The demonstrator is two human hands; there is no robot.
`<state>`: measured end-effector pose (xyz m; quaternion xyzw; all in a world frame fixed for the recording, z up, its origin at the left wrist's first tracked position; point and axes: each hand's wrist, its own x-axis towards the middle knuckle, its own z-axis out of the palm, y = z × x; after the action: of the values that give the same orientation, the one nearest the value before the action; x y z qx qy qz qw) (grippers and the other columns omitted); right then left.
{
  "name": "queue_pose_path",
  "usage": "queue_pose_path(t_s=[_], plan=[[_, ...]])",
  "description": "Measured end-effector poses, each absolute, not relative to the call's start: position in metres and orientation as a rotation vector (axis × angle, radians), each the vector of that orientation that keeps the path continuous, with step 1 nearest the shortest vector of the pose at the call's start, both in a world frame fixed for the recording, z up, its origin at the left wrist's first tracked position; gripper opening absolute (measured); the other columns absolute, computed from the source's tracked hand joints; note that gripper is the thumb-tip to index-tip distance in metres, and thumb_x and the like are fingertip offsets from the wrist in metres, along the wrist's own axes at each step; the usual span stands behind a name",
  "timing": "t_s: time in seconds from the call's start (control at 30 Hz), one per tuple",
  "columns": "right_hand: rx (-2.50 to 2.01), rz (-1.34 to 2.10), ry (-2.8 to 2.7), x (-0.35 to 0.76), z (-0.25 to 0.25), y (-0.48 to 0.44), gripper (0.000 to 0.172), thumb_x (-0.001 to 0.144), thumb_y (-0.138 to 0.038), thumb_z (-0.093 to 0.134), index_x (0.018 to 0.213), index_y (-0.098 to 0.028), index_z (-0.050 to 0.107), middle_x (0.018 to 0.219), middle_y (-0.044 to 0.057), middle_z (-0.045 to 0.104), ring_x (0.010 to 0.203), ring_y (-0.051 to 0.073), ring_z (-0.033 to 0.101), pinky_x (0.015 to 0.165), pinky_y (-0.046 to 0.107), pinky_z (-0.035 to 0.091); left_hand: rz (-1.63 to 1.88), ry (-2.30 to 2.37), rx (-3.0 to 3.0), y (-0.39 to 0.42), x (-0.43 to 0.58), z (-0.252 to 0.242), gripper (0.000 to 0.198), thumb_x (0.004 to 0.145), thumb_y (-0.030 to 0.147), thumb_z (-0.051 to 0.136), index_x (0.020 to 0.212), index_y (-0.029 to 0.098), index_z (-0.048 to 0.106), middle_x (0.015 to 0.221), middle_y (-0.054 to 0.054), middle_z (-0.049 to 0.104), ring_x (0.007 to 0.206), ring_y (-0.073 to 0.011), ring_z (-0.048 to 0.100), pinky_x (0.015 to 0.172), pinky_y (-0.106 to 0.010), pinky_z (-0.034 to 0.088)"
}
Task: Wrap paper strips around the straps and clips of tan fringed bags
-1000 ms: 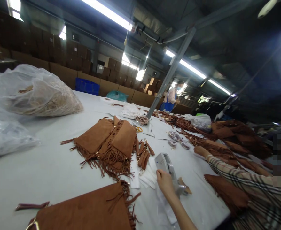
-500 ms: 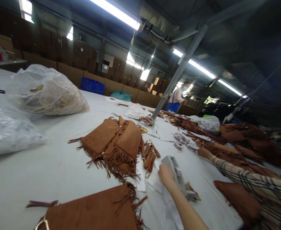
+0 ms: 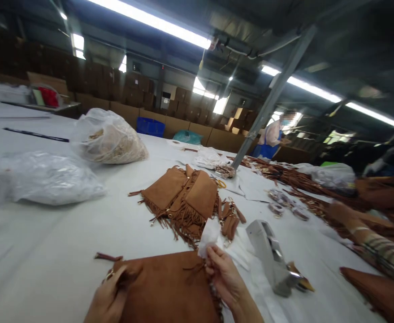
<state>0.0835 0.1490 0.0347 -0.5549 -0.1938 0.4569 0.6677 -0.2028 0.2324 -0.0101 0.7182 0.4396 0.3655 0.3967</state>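
A brown suede fringed bag (image 3: 165,287) lies flat in front of me at the bottom of the view. My left hand (image 3: 107,298), slightly blurred, is closed on its upper left corner, beside a gold ring. Between thumb and fingers my right hand (image 3: 224,274) pinches a small piece of white tissue paper (image 3: 210,234) above the bag's right edge. A grey tape dispenser (image 3: 267,253) stands to the right of that hand. Just beyond are stacked fringed bags (image 3: 179,195) and brown straps with metal clasps (image 3: 230,220).
Plastic bags, one clear (image 3: 54,179) and one filled (image 3: 112,141), rest on the left. A metal post (image 3: 270,98) rises from the table near yellow-handled scissors (image 3: 221,184). On the right, a co-worker's plaid sleeve (image 3: 385,249) reaches across; another person (image 3: 269,137) stands farther back.
My right hand has left the tape dispenser and come over the near bag, holding white paper. My left hand has come into view on the bag's corner. The view has swung left.
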Motion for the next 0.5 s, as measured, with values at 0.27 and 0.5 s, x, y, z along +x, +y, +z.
queue_pose_path(t_s=[0.27,0.5], plan=[[-1.038,1.418,-0.447,-0.047,0.022,0.191,0.028,0.061,-0.034,0.079,0.075,-0.015,0.062,0.062,-0.004,0.055,0.044,0.001,0.033,0.04,0.015,0.022,0.627,0.863,1.442,0.269,-0.18,0.039,0.043,0.07,0.058,0.058,0.062,0.017,0.046,0.05,0.008,0.031,0.046,-0.0068,0.025,0.043,-0.021,0.019],[-1.035,1.504,-0.564,-0.05,0.022,0.188,0.034,0.068,-0.044,0.072,0.065,-0.013,0.06,0.051,-0.005,0.047,0.043,0.003,0.034,0.04,0.016,0.022,0.624,0.796,1.316,0.263,-0.187,0.032,0.032,0.07,0.04,0.061,0.056,0.019,0.039,0.046,0.009,0.033,0.042,-0.0056,0.026,0.042,-0.02,0.02]])
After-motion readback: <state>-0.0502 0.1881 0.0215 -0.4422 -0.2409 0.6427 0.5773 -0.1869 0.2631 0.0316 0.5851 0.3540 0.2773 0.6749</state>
